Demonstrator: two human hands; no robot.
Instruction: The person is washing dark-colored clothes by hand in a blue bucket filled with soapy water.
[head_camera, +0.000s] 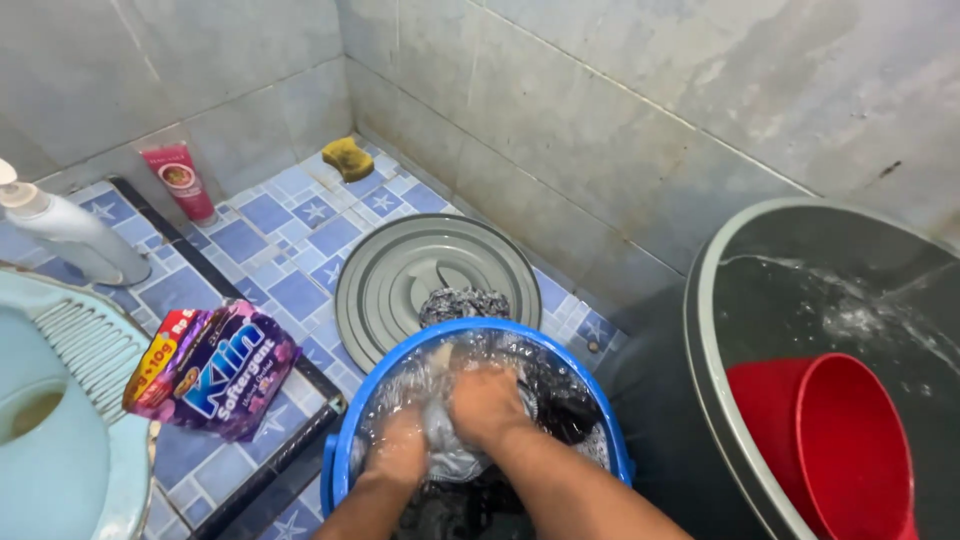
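Note:
Both my hands are down in a blue bucket of soapy water and dark laundry. My left hand and my right hand squeeze a grey wet cloth between them, partly under the foam. Dark clothes fill the rest of the bucket. A wrung patterned garment lies on a round grey lid just behind the bucket.
A purple detergent pouch lies on the blue tiled floor at left, beside a light blue squat toilet. A big dark water tub with a red dipper stands at right. A pink tube, white bottle and yellow sponge stand by the wall.

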